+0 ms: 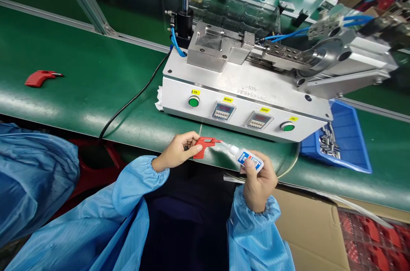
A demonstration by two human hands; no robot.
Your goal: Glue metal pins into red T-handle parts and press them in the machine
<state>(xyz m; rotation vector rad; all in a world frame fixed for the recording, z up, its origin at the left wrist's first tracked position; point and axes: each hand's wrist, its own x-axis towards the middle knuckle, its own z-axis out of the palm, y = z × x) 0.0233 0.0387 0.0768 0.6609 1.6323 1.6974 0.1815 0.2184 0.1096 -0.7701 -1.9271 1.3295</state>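
Red plastic part, pistol-shaped, faces a taper-nozzled white bottle.

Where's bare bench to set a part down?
Widest: green bench between the loose red part and black cable. Smaller: right of the blue bin. Crowded: in front of the machine, where the left hand holds another red part and the right hand a bottle.

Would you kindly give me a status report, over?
Left grip: closed on red part. Right grip: closed on white bottle, nozzle at part's tip, contact unclear. Machine stands beyond, not between.
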